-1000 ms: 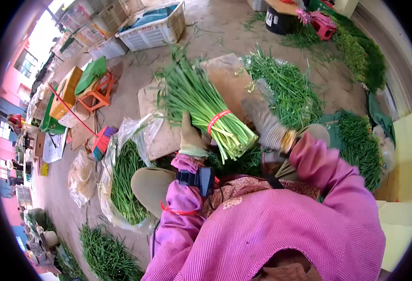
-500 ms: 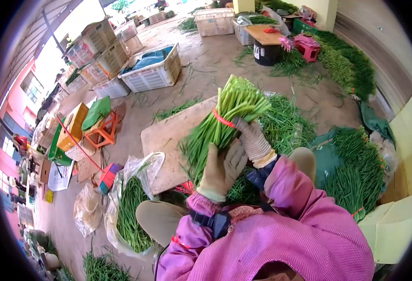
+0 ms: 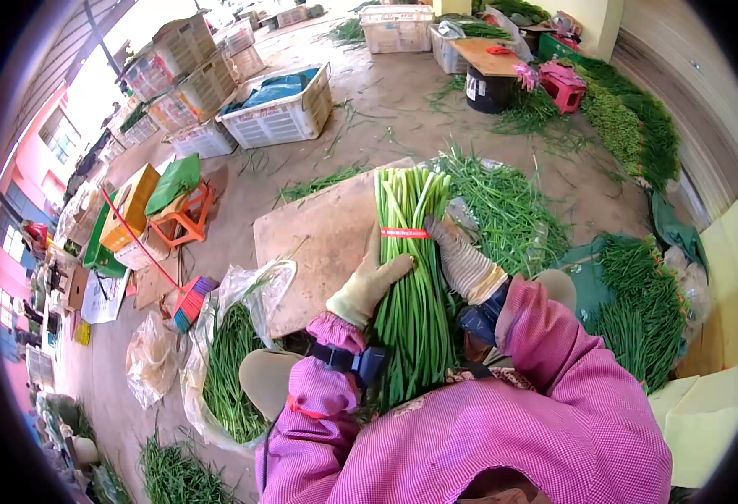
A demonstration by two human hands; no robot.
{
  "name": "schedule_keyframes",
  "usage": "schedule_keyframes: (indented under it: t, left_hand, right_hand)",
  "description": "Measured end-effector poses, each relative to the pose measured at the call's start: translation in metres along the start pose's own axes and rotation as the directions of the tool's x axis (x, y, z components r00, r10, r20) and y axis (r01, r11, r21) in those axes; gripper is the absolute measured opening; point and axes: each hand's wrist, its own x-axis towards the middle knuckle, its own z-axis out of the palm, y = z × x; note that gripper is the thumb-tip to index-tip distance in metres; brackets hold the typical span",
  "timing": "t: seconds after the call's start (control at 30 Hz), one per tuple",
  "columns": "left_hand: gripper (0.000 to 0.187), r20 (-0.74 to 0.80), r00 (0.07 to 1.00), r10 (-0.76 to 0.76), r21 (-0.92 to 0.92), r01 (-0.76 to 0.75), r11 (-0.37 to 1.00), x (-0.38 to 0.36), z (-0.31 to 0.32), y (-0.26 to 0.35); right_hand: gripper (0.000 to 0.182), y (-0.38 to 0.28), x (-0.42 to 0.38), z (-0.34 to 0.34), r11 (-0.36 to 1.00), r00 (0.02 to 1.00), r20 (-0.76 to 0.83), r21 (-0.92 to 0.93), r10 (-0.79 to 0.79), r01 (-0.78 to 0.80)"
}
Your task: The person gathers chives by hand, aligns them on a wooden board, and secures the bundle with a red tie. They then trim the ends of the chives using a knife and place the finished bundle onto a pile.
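Note:
Upright before my body stands a bunch of long green stalks (image 3: 415, 328), much like chives, with its pale cut ends up. A red band (image 3: 405, 233) circles it near the top. My left hand (image 3: 365, 284), in a pale glove, is closed around its left side, thumb across the front below the band. On the other side my right hand (image 3: 467, 262), in a striped grey glove, grips it near the band; some of its fingers are hidden behind the stalks. The lower ends reach my lap. A worn board (image 3: 310, 244) lies just beyond my left hand.
Loose stalks (image 3: 503, 214) lie beyond my right hand, and a clear plastic bag of stalks (image 3: 239, 378) is at my left. Banded stalks (image 3: 646, 311) are piled at right. Crates (image 3: 277, 113), an orange stool (image 3: 183, 220) and a broom (image 3: 191, 302) stand farther off.
The bunch has turned from leaning with its pale ends toward the upper right to standing nearly upright, closer to my body. My left hand has moved up and left, from underneath to its side.

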Motion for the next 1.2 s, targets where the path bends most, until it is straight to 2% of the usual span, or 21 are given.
schedule_keyframes:
  t: [0.03,0.07,0.1,0.17,0.23,0.3,0.33,0.37,0.43,0.47,0.5,0.57,0.6,0.77,0.8,0.83,0.9,0.97,1.0,1.07,1.2]
  left_hand:
    - [0.073,0.006,0.999,-0.049,-0.058,0.050,0.997,-0.002,0.001,-0.003]
    - [0.073,-0.001,0.999,-0.052,-0.066,0.052,0.996,-0.001,-0.003,-0.013]
    - [0.067,0.019,0.998,-0.059,-0.155,0.061,0.986,0.001,-0.011,-0.028]
    - [0.061,0.035,0.997,-0.069,-0.241,0.076,0.968,-0.001,-0.017,-0.039]
    - [0.057,-0.010,0.999,-0.046,-0.342,0.040,0.939,-0.003,-0.017,-0.039]
    - [0.055,-0.030,0.999,-0.020,-0.343,0.008,0.939,-0.001,-0.016,-0.033]
    - [0.054,-0.100,0.995,-0.013,-0.346,-0.022,0.938,-0.001,-0.018,-0.033]
    - [0.053,-0.168,0.986,-0.006,-0.347,-0.053,0.936,0.000,-0.019,-0.033]
    - [0.055,-0.217,0.976,0.023,-0.262,-0.081,0.962,0.002,-0.020,-0.033]
    - [0.056,-0.257,0.964,0.061,-0.172,-0.107,0.979,0.004,-0.020,-0.033]
    - [0.056,-0.251,0.966,0.058,-0.172,-0.103,0.980,0.006,-0.018,-0.034]
    - [0.060,-0.302,0.947,0.106,-0.037,-0.123,0.992,0.007,-0.015,-0.038]
    - [0.061,-0.322,0.932,0.168,-0.067,-0.199,0.978,0.009,-0.013,-0.043]
    - [0.063,-0.386,0.899,0.208,0.017,-0.219,0.976,0.011,-0.018,-0.065]
    - [0.064,-0.430,0.869,0.244,0.145,-0.201,0.969,0.013,-0.019,-0.072]
    - [0.065,-0.466,0.838,0.283,0.268,-0.171,0.948,0.014,-0.020,-0.079]
    - [0.067,-0.469,0.845,0.257,0.157,-0.206,0.966,0.011,-0.007,-0.067]
    - [0.069,-0.439,0.860,0.258,0.240,-0.165,0.957,0.012,-0.010,-0.069]
    - [0.068,-0.411,0.876,0.251,0.067,-0.246,0.967,0.012,-0.009,-0.072]
    - [0.067,-0.415,0.876,0.246,0.043,-0.251,0.967,0.013,-0.006,-0.073]
    - [0.061,-0.430,0.865,0.259,0.066,-0.256,0.964,0.014,-0.009,-0.077]
  right_hand:
    - [0.053,-0.001,-0.003,0.000,0.989,1.000,0.019,-0.148,0.008,-0.005]
    - [0.061,0.021,0.011,-0.036,0.834,0.999,0.016,-0.551,-0.036,0.039]
    - [0.061,0.024,0.014,-0.040,0.834,1.000,0.015,-0.550,-0.026,0.030]
    - [0.067,0.030,0.018,-0.042,0.479,0.999,-0.040,-0.878,-0.032,-0.020]
    - [0.072,0.013,0.009,-0.019,0.506,0.996,0.031,-0.860,-0.086,0.070]
    - [0.075,0.008,0.004,-0.010,0.686,0.995,0.099,-0.722,-0.026,0.090]
    - [0.083,0.001,0.002,-0.004,0.697,0.995,0.050,-0.717,0.084,-0.023]
    - [0.083,0.004,0.007,-0.003,0.698,0.995,0.050,-0.715,0.086,-0.024]
    - [0.099,0.011,0.017,0.003,0.789,0.987,0.142,-0.596,-0.081,0.150]
    - [0.113,0.014,0.021,0.005,0.673,0.991,0.081,-0.727,-0.108,0.133]
    - [0.115,0.016,0.024,0.012,0.619,0.986,0.063,-0.772,-0.152,0.145]
    - [0.109,0.027,0.032,0.017,0.662,0.986,-0.094,-0.749,-0.141,0.023]
    - [0.109,0.028,0.032,0.016,0.663,0.985,-0.094,-0.749,-0.142,0.024]
    - [0.101,0.033,0.030,0.014,0.471,0.980,-0.169,-0.876,-0.103,-0.101]
    - [0.101,0.033,0.027,0.014,0.354,0.980,-0.159,-0.929,-0.117,-0.108]
    - [0.101,0.036,0.026,0.015,0.355,0.980,-0.162,-0.928,-0.116,-0.111]
    - [0.104,0.041,0.024,0.014,0.210,0.972,-0.148,-0.972,-0.182,-0.108]
    - [0.098,0.042,0.024,0.006,0.211,0.975,-0.130,-0.973,-0.178,-0.091]
    - [0.094,0.039,0.022,0.007,0.264,0.975,-0.162,-0.957,-0.155,-0.117]
    - [0.081,0.042,0.023,0.007,0.322,0.966,-0.208,-0.935,-0.153,-0.150]
    - [0.080,0.051,0.026,0.001,0.330,0.964,-0.201,-0.934,-0.176,-0.135]
